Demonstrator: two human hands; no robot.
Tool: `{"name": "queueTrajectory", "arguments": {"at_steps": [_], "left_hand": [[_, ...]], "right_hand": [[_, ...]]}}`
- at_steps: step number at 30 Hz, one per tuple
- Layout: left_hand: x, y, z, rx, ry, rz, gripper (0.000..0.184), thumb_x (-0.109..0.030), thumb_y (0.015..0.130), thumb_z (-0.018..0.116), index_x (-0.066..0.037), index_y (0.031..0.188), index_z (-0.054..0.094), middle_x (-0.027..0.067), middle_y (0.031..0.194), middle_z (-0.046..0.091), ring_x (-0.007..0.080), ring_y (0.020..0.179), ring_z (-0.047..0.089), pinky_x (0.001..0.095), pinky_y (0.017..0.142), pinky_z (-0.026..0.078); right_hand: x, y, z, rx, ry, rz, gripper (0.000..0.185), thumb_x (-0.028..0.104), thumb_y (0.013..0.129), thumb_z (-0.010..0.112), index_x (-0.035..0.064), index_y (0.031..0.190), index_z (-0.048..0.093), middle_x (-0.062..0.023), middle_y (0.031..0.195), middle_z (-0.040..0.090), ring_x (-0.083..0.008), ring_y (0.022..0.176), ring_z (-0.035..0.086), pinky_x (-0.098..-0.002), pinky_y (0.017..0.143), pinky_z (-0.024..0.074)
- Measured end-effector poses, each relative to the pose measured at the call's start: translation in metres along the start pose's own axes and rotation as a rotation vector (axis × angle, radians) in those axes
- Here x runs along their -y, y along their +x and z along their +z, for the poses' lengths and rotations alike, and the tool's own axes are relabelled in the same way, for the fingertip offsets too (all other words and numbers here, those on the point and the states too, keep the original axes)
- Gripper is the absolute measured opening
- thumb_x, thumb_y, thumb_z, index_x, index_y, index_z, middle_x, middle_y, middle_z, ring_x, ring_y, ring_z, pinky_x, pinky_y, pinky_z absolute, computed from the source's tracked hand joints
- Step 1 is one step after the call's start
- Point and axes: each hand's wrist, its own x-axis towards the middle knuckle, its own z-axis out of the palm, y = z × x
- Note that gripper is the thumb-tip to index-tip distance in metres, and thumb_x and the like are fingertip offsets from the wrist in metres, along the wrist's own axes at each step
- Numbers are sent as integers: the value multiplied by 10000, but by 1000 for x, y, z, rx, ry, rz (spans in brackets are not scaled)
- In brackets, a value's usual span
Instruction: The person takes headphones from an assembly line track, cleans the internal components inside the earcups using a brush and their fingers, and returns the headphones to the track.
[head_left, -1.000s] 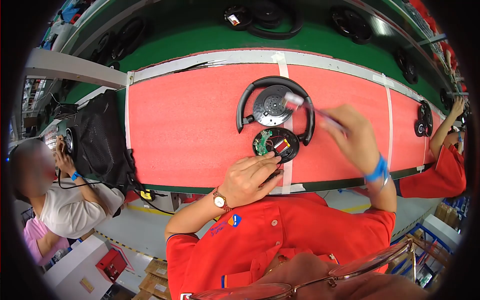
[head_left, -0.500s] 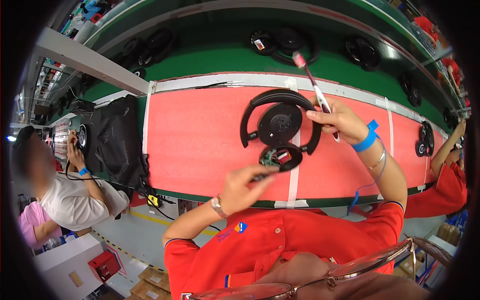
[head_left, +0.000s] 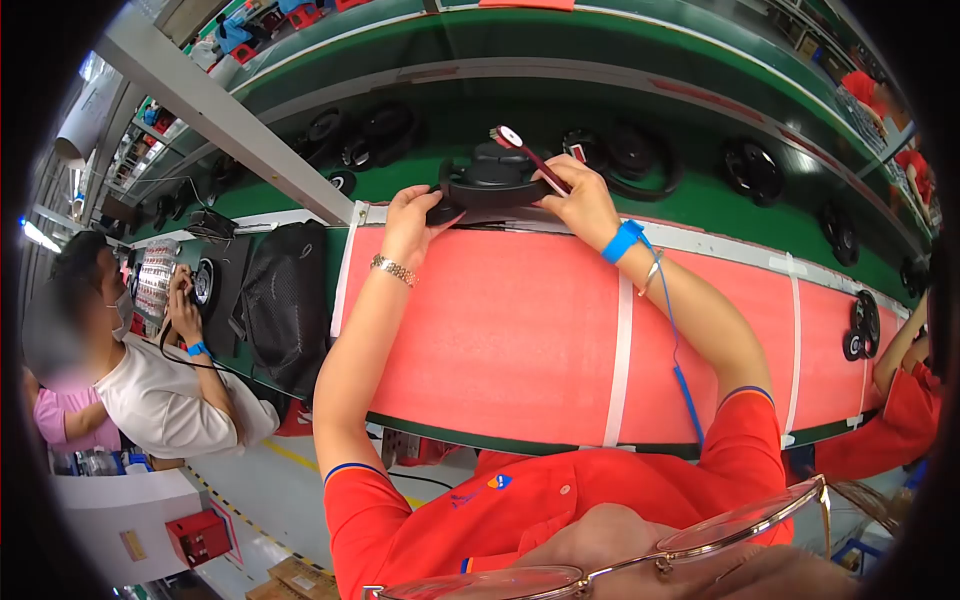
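Black over-ear headphones (head_left: 490, 190) are held up at the far edge of the pink mat (head_left: 500, 330), over the green conveyor. My left hand (head_left: 408, 222) is closed on their left end. Fingers of my right hand (head_left: 583, 198) close on the right end of the headband. That same hand also keeps a dark red and white toothbrush (head_left: 538, 162), its bristles pointing up and left above the headphones. The open earcup's inside is hidden from here.
More black headphones (head_left: 630, 155) lie along the green belt (head_left: 470, 110); another pair (head_left: 862, 325) is on the mat at right. A grey post (head_left: 230, 130) rises at left, near a black bag (head_left: 287, 300). A co-worker (head_left: 170, 390) sits at left.
The headphones have moved from above the mat away to the belt side. My left hand has gone from the open earcup to gripping the headphones. The toothbrush moved left with my right hand.
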Motion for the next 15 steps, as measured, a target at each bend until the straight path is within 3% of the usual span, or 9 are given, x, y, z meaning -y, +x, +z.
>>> {"name": "queueTrajectory", "arguments": {"at_steps": [3, 5, 6, 7, 9, 10, 11, 13, 15], "left_hand": [[-2, 19, -2, 13, -35, 9, 349, -11, 892, 565, 31, 1222, 461, 161, 1118, 578, 234, 1048, 597, 445, 879, 540], [-5, 31, 2, 10, -32, 39, 397, -15, 879, 565, 30, 1258, 457, 172, 1139, 568, 238, 1052, 588, 441, 860, 540], [-7, 38, 4, 8, -3, 73, 407, -25, 863, 575, 10, 1256, 479, 155, 1146, 569, 230, 1045, 582, 426, 861, 515], [-7, 43, 6, 7, 26, 109, 417, -35, 847, 585, -11, 1255, 501, 138, 1153, 569, 222, 1037, 575, 412, 863, 490], [-13, 43, 20, -44, 34, 128, 346, 9, 859, 535, 1, 1204, 529, 136, 1111, 593, 234, 1051, 587, 400, 896, 490], [-11, 51, 23, -47, 5, 132, 359, 7, 855, 541, 2, 1214, 526, 135, 1117, 589, 234, 1041, 586, 405, 903, 482], [-11, 57, 26, -49, -24, 137, 373, 5, 851, 547, 4, 1223, 523, 134, 1123, 586, 234, 1032, 585, 410, 910, 475], [-11, 60, 37, -59, -77, 95, 408, 7, 846, 551, 11, 1252, 508, 153, 1190, 544, 249, 1069, 561, 434, 925, 460], [-3, 69, 44, -66, -40, 115, 451, -32, 830, 586, 6, 1267, 483, 164, 1196, 549, 251, 1057, 560, 399, 896, 459]], "right_hand": [[9, 13, 8, -59, -98, -76, 290, 51, 731, 758, -14, 991, 648, -51, 840, 583, -163, 771, 553, -283, 700, 458], [15, 25, 8, -153, -6, 221, 327, 150, 782, 764, -38, 1018, 638, -28, 726, 571, -140, 658, 536, -279, 620, 446], [8, 33, 14, -259, 30, 141, 333, 239, 820, 755, -33, 975, 643, -6, 639, 541, -104, 548, 483, -254, 522, 396], [5, 38, 13, -258, 28, 138, 333, 239, 820, 755, -33, 975, 643, -6, 639, 541, -104, 548, 483, -254, 522, 396], [9, 49, 10, -210, 295, 502, 268, 237, 829, 749, 0, 906, 650, -5, 633, 529, -79, 517, 445, -236, 464, 341], [-7, 55, 16, -246, 406, 512, 233, 227, 860, 722, 11, 843, 636, -11, 615, 514, -70, 488, 416, -218, 424, 295], [-22, 60, 20, -246, 404, 504, 233, 227, 860, 722, 11, 843, 636, -11, 615, 514, -70, 488, 416, -218, 424, 295], [-48, 64, 23, -218, 792, 678, 251, 208, 890, 693, -22, 815, 627, -28, 604, 504, -88, 486, 424, -219, 424, 292], [-53, 65, 29, -242, 862, 722, 240, 183, 916, 658, -38, 840, 604, -58, 629, 522, -116, 514, 474, -227, 436, 324]]}}
